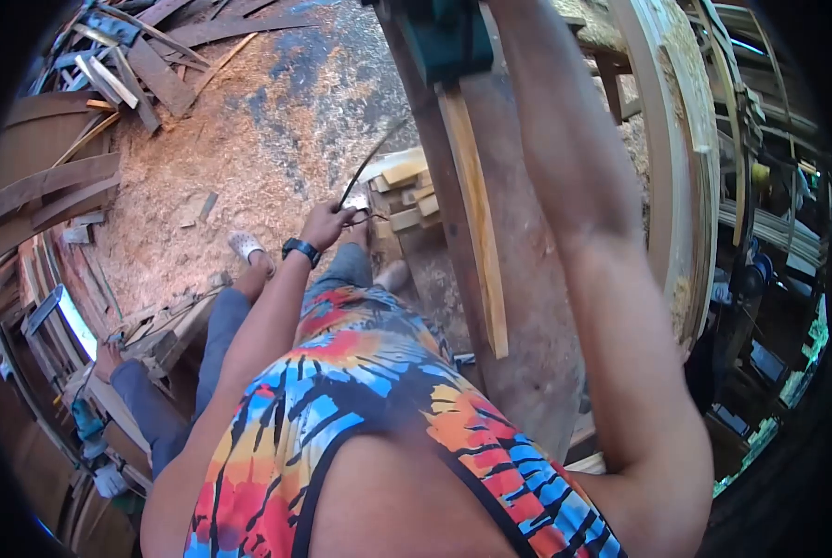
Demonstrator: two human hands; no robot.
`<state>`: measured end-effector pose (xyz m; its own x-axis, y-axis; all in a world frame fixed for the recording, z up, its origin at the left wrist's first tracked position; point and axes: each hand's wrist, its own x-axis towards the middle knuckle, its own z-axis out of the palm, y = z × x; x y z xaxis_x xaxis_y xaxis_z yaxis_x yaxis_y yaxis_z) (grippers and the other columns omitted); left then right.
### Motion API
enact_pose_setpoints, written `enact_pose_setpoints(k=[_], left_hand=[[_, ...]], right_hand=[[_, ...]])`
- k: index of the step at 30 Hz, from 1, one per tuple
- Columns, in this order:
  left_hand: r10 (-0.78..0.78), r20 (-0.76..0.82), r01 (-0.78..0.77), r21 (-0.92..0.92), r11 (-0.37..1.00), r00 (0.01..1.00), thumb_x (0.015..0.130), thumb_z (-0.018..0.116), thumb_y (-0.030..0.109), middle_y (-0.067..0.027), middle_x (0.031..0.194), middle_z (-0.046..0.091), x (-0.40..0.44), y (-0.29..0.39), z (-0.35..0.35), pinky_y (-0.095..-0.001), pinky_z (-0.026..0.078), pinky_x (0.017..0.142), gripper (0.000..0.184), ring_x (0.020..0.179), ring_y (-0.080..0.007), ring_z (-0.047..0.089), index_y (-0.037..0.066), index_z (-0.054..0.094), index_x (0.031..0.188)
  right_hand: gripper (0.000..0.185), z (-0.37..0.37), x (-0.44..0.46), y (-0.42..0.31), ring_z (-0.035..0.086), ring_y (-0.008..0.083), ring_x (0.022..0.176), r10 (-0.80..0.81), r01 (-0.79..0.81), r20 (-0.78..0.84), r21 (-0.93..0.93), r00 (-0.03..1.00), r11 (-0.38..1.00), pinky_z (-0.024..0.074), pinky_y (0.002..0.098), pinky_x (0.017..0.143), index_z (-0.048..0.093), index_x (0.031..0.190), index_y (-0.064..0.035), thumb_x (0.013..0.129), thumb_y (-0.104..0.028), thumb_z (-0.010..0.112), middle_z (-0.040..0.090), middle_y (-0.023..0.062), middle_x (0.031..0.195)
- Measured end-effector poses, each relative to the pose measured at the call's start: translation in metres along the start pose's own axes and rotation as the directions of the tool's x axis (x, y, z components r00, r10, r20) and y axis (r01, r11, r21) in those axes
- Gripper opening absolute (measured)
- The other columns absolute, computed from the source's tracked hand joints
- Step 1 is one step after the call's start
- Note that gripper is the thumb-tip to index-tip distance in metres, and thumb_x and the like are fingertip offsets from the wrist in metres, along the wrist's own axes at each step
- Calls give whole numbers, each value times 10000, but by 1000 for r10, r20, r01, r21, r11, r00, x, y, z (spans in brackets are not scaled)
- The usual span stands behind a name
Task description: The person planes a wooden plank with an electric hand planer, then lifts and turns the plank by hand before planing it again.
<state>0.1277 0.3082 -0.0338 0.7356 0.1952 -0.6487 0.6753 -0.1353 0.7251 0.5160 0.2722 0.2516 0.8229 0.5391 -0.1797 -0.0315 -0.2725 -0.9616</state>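
My left hand [327, 226], with a dark watch on its wrist, is closed around a thin dark cord [365, 166] that slants up to the right. My right arm [579, 177] reaches away to the top edge, where the hand is cut off. Beside that forearm is a dark green power tool [445, 45], only partly in view. It sits over the far end of a long, narrow wooden strip [476, 223], which lies on a wide brown board [537, 307].
Short wood blocks [411, 191] are stacked left of the board. Another person's legs [155, 409] are at the left. Sawdust and shavings cover the floor [188, 177]. Scrap boards [155, 70] lie at the upper left, and long curved planks [662, 139] stand on the right.
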Motion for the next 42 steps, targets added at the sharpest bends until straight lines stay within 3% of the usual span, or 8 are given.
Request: enact_pose_setpoints(k=[3, 6, 11, 17, 25, 29, 33, 42], left_hand=[[-97, 33, 88, 212, 973, 995, 923, 701, 334, -173, 826, 736, -39, -12, 11, -375, 524, 730, 353, 772, -223, 697, -17, 738, 904], [-60, 131, 15, 320, 947, 990, 867, 721, 327, -205, 814, 722, -62, -55, 35, -417, 522, 727, 330, 756, -286, 696, -3, 738, 864], [-3, 331, -184, 531, 827, 944, 771, 727, 285, -265, 929, 712, -118, -33, 80, -465, 548, 803, 305, 869, -416, 697, 20, 752, 918], [46, 554, -421, 573, 703, 831, 714, 664, 252, -241, 889, 716, -143, -27, 128, -486, 561, 801, 286, 872, -413, 704, 52, 765, 891], [131, 381, -337, 548, 765, 915, 755, 665, 212, -282, 879, 693, -108, -50, 96, -507, 556, 767, 274, 851, -452, 685, 4, 728, 922], [75, 241, -167, 390, 906, 968, 790, 725, 263, -273, 847, 688, -82, -42, 65, -481, 532, 716, 299, 776, -431, 673, -9, 700, 912], [53, 85, -73, 250, 965, 995, 823, 790, 355, -236, 780, 674, -43, -46, 42, -463, 507, 677, 377, 707, -365, 659, -4, 691, 880], [-29, -222, -7, -161, 987, 975, 881, 763, 217, -100, 778, 697, 27, 19, -17, -326, 480, 645, 233, 697, -163, 609, 2, 684, 840]], right_hand=[[621, -28, -121, 32, 519, 114, 489, 22, -22, 64, 6, 998, 1000, 421, 292, 437, 589, 891, -58, 1002, -653, 453, 526, 7, 626], [585, -38, -276, 32, 513, 101, 436, 157, -156, -26, 33, 987, 987, 391, 272, 403, 560, 834, -66, 1018, -614, 464, 508, 4, 538], [831, -67, -490, 74, 505, 90, 463, 226, -227, -50, -22, 973, 974, 379, 252, 425, 595, 1016, 36, 938, -771, 412, 527, 21, 571], [890, -83, -595, 98, 545, 81, 480, 351, -349, -91, 28, 932, 937, 418, 238, 440, 631, 991, 16, 828, -850, 507, 568, 9, 586], [925, -71, -502, 79, 536, 96, 487, 335, -332, -39, 56, 942, 942, 407, 236, 441, 601, 1015, 50, 810, -849, 533, 559, 34, 599], [750, -58, -410, 58, 537, 73, 508, 256, -256, -16, 7, 967, 967, 410, 250, 461, 620, 996, 5, 929, -734, 505, 561, 10, 600], [633, -38, -298, 28, 505, 75, 481, 240, -240, 6, 61, 971, 969, 394, 254, 441, 573, 903, -49, 964, -676, 515, 520, -12, 584], [640, 9, -3, -34, 498, 120, 439, 105, -107, -40, -48, 994, 993, 399, 281, 408, 572, 844, -50, 998, -661, 457, 521, 22, 595]])
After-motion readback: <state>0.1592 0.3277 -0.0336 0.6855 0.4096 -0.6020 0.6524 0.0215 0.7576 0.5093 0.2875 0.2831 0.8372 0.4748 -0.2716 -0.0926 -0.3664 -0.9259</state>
